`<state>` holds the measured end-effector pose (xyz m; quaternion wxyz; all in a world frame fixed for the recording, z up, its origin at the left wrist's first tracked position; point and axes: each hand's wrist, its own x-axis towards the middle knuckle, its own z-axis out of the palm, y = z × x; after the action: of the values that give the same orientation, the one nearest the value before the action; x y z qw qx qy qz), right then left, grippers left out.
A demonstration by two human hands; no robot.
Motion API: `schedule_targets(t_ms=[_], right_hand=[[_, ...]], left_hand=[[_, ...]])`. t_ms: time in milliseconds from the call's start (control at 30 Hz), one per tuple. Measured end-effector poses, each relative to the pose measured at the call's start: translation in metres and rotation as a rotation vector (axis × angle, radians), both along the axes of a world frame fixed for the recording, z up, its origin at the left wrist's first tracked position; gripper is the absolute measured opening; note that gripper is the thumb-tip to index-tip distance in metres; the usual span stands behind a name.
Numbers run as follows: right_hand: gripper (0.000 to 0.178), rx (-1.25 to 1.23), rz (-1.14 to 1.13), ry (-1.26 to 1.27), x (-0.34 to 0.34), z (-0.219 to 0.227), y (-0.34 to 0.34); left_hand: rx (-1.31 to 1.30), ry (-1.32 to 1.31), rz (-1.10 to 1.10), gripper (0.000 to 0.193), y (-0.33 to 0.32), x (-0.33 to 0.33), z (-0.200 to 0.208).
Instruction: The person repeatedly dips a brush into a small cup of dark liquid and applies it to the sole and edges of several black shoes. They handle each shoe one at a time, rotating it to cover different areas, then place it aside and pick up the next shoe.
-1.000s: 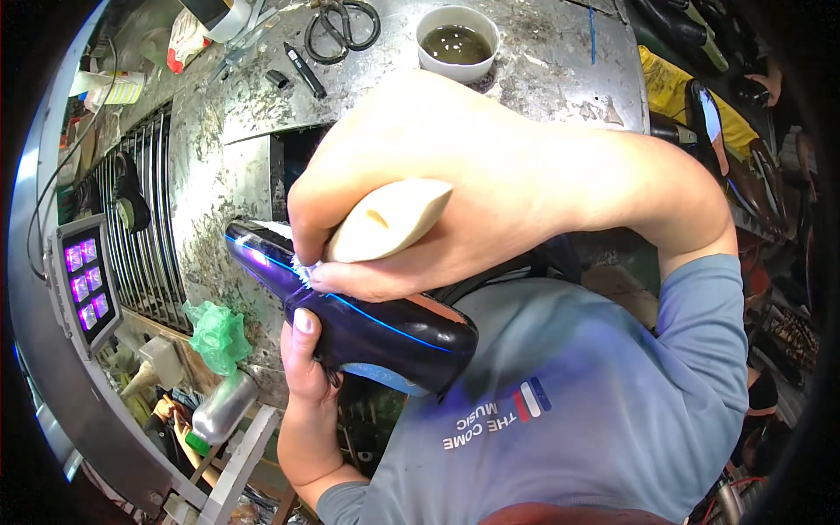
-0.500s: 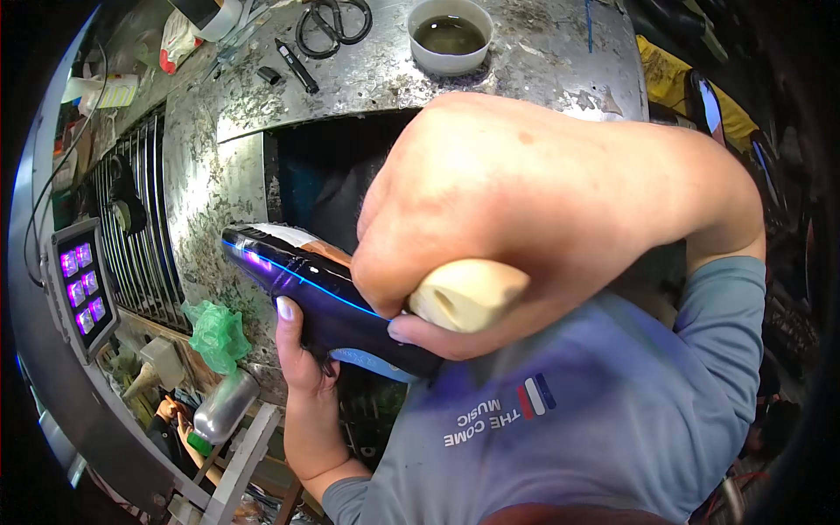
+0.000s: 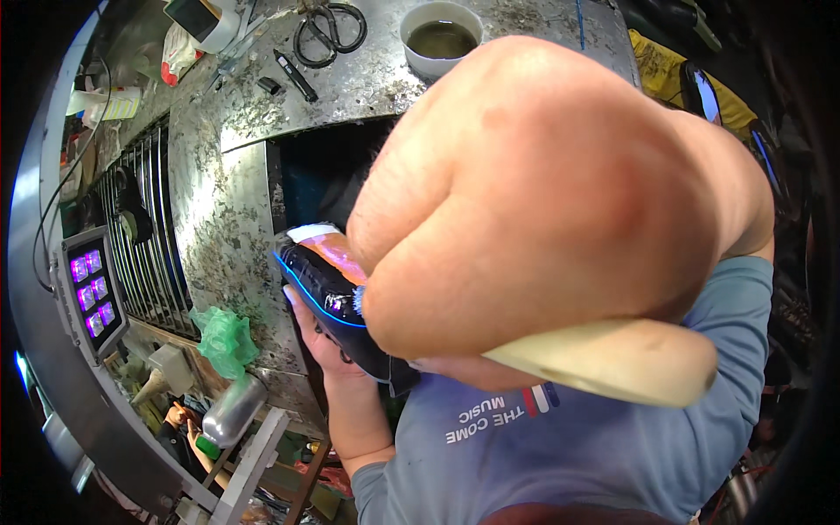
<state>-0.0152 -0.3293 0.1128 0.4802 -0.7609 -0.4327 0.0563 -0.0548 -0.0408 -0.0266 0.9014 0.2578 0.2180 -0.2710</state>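
Note:
A black shoe upper [image 3: 328, 287] with a glowing blue line around its side is held underside up, its brown and white bottom partly showing. My left hand [image 3: 328, 346] grips it from below and the left, thumb along its side. Close to the camera, my right hand [image 3: 542, 201] is wrapped round the thick pale handle of a brush [image 3: 612, 359]. The brush's bristles, lit bluish, just show at the edge of the shoe upper by my knuckles. My right hand hides much of the upper and most of the brush head.
On the worn metal bench [image 3: 219, 201] are a bowl of dark liquid [image 3: 440, 39], black scissors [image 3: 328, 35] and a black marker [image 3: 295, 75]. A purple-lit lamp [image 3: 92, 289] stands left, near a green plastic bag [image 3: 225, 341] and a bottle [image 3: 234, 411]. Another person's hands [image 3: 185, 420] show beyond.
My right hand has risen closer to the camera, its brush handle swinging out to the right. The shoe upper has turned and shifted right with my left hand, showing more of its bottom.

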Motion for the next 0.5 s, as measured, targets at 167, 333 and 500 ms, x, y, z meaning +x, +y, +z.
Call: schedule_targets(t_ms=[167, 333, 500], right_hand=[[0.016, -0.021, -0.004, -0.021, -0.001, 0.002, 0.0], [0.016, -0.034, 0.015, -0.035, 0.0, 0.004, 0.006], [0.015, -0.036, 0.037, -0.048, 0.006, 0.003, 0.01]], left_hand=[[-0.231, 0.069, 0.017, 0.055, -0.026, -0.002, 0.003], [-0.549, 0.171, -0.017, 0.053, -0.033, -0.011, -0.015], [-0.923, 0.344, -0.079, 0.052, -0.041, -0.022, -0.036]])
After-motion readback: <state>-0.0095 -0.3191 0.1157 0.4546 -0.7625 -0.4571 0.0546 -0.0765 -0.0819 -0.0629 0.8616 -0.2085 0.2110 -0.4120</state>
